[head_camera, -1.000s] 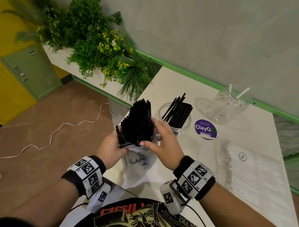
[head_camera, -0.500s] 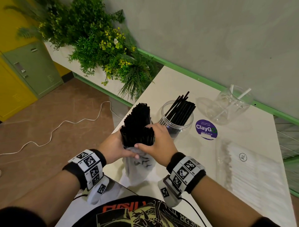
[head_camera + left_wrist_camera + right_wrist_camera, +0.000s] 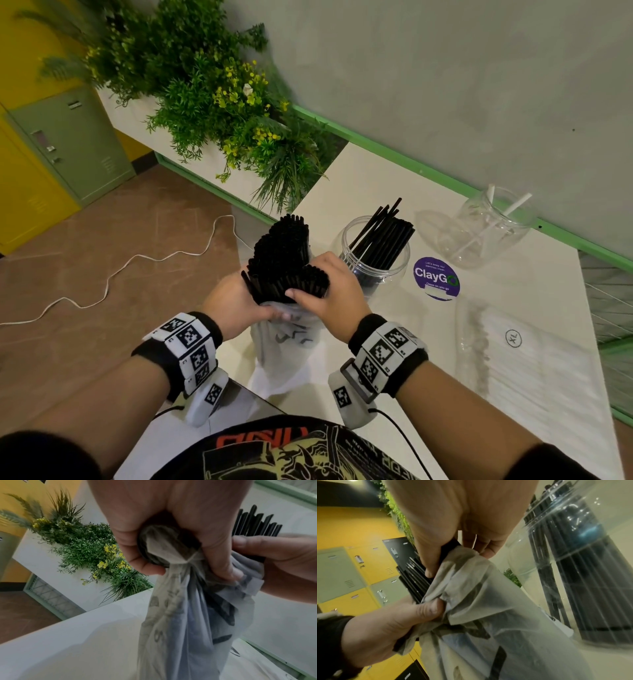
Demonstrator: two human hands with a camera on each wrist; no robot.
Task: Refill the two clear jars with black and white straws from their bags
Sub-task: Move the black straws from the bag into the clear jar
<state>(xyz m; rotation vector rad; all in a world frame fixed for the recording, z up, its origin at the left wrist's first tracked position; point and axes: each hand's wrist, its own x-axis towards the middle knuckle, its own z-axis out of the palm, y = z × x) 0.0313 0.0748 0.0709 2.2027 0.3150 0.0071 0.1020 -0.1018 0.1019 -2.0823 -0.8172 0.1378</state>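
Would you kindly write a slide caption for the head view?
Both hands, left hand and right hand, grip a bundle of black straws emerging from its bag, beside the half-filled jar.

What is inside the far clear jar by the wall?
The far clear jar holds only a few white straws, leaning with their tips past the rim. Nothing else shows through its wall; where their lower ends rest is blurred by glare.
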